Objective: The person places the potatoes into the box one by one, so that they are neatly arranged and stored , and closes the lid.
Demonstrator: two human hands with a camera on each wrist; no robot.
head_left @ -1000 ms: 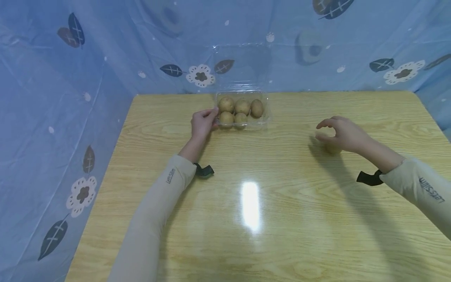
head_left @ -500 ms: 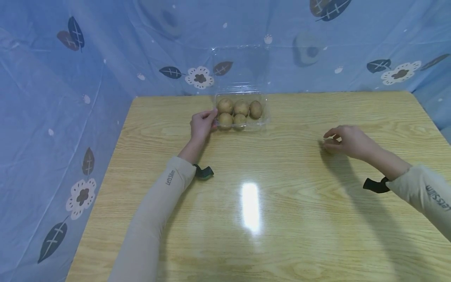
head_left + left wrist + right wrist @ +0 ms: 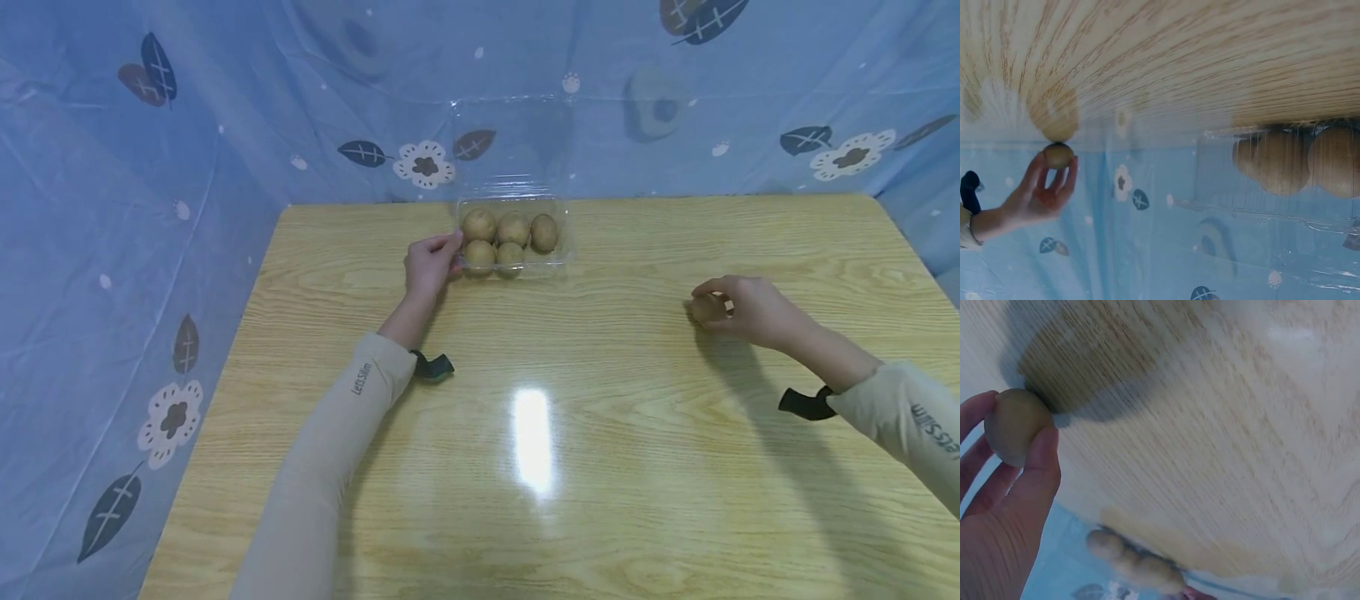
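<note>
Resting on the light wooden table point(image 3: 600, 433), a clear plastic clamshell box point(image 3: 558, 260) is seen at about twelve o'clock near the table's far edge, its lid raised against the blue flower-printed sheet point(image 3: 150, 167) behind. Five small brown rounded fruits point(image 3: 513, 229) are held in the box, three in the back row and two in front. The left hand point(image 3: 429, 262) is placed at the box's nine o'clock side, its fingers curled against the plastic wall so that the box is grasped at its edge. At about three o'clock from the box and well apart from it, a sixth small brown rounded fruit point(image 3: 705, 308) is pinched between the thumb and fingertips of the right hand point(image 3: 750, 310), close above the table top. In the right wrist view the same fruit point(image 3: 1015, 425) is seen clasped by the thumb and fingers point(image 3: 1041, 462), with its dark shadow cast on the wood beside it. Cream sleeves point(image 3: 322, 467) are worn on both arms, and a black strap point(image 3: 435, 365) is fastened at each wrist.
</note>
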